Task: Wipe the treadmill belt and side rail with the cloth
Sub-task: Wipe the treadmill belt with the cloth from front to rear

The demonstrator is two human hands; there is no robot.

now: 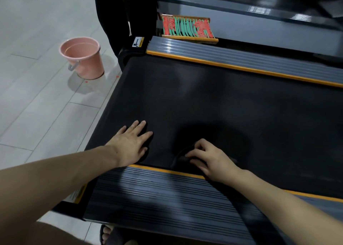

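Note:
The black treadmill belt [213, 100] fills the middle of the view. A ribbed grey side rail [157, 194] with an orange edge runs along its near side, and a second rail [241, 59] lies on the far side. My left hand [131, 142] rests flat on the belt near its left end, fingers spread. My right hand [209, 159] presses a dark cloth [182, 156] onto the belt beside the near rail's orange strip, fingers curled over it. Most of the cloth is hidden under the hand and blends with the belt.
A pink bucket [83, 57] stands on the grey tiled floor left of the treadmill. A small wooden frame with red and green cords [187, 28] lies beyond the far rail. Another treadmill [259, 13] sits behind. A sandalled foot [106, 233] shows at the bottom.

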